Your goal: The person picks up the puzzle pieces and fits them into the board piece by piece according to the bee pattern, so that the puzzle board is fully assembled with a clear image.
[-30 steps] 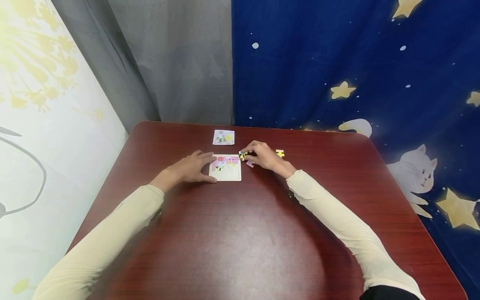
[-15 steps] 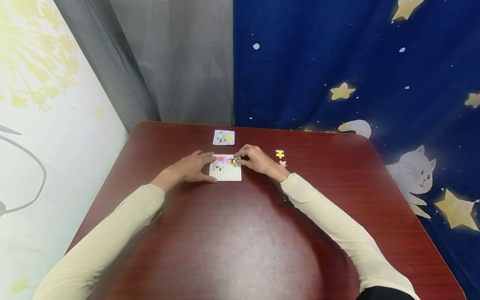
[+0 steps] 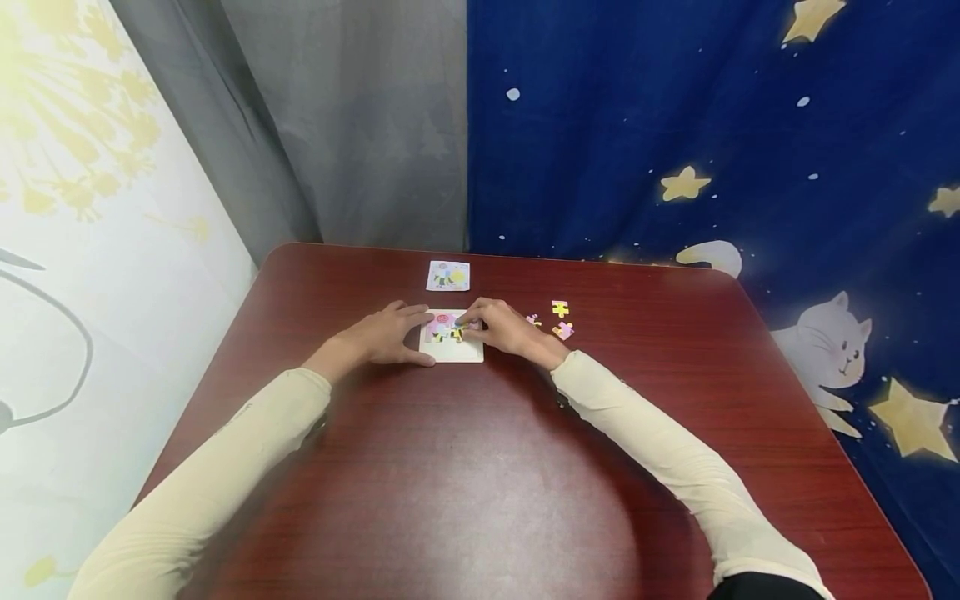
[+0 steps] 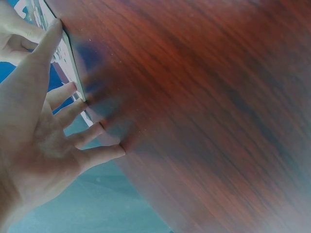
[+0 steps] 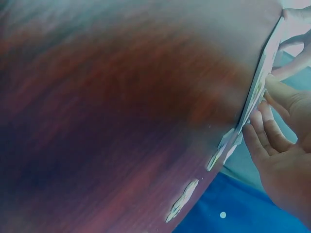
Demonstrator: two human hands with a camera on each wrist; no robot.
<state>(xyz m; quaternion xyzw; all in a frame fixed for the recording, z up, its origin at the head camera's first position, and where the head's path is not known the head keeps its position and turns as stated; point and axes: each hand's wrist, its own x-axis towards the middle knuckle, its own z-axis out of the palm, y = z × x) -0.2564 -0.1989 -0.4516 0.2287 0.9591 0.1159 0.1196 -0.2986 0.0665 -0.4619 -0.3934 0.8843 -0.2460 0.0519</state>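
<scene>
At the far left, a white fabric panel (image 3: 112, 333) with pale yellow prints slopes beside the reddish-brown bench (image 3: 480, 467); next to it hangs a grey curtain (image 3: 360, 125). The left hand (image 3: 386, 335) is spread at the left side of a white puzzle tray (image 3: 457, 355), its thumb at the near left corner and its fingers reaching along towards the far one. Joined pink pieces (image 3: 442, 321) fill the tray's far left part, while the near strip is bare white. Just beyond the tray lies a printed picture card (image 3: 448, 276). Over the tray, the right hand (image 3: 502, 327) pinches a yellow and black puzzle piece (image 3: 457, 334) between thumb and fingers; whether it sits flush cannot be told. Right of that hand lie three loose pieces (image 3: 560, 308), and behind hangs a blue curtain (image 3: 585, 125) with stars and a cat.
</scene>
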